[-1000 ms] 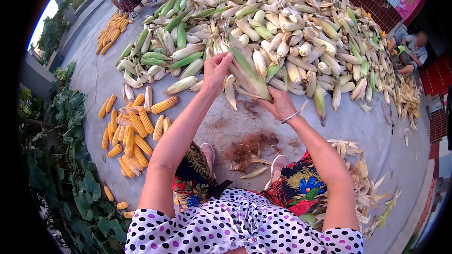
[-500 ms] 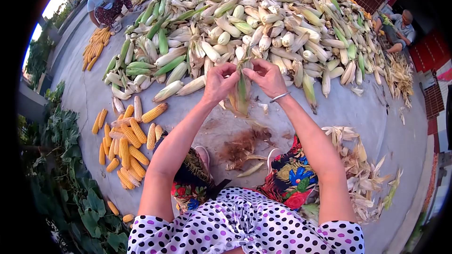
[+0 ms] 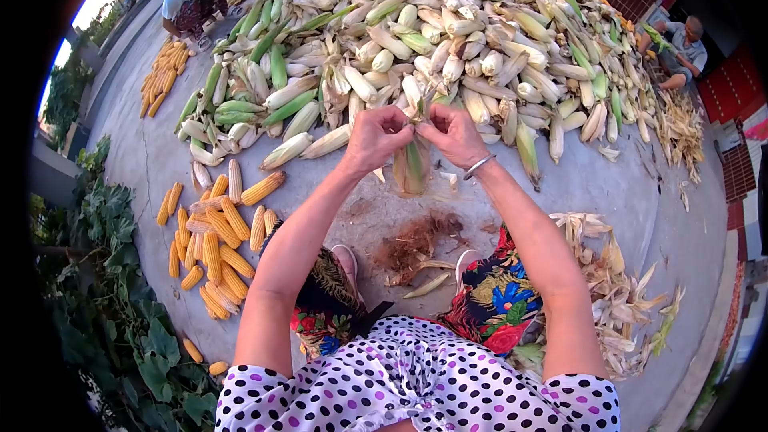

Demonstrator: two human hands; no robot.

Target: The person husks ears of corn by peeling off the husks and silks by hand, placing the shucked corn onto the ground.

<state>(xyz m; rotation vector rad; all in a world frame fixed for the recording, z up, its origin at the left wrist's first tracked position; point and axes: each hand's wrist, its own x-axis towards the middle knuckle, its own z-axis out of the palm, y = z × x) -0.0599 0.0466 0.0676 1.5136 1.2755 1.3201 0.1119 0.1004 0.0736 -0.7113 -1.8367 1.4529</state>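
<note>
The left hand [image 3: 378, 139] and right hand [image 3: 456, 138] pinch one end of a papery, green-streaked corn ear [image 3: 410, 168] between them, above rough grey concrete [image 3: 512, 192], near a heap of wrinkled, unshucked ears [image 3: 472, 48]; knobbly yellow cobs [image 3: 212, 256] lie leftward.

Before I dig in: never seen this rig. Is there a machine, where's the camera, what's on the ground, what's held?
No machine: just a person's bare left hand and right hand, seen from one camera worn on the head, looking forward and down. Both hands pinch what looks like an ear of corn in its husk, near one end. On the grey ground, a big pile of unhusked corn lies ahead, husked cobs to the left, loose husks to the right.
</note>
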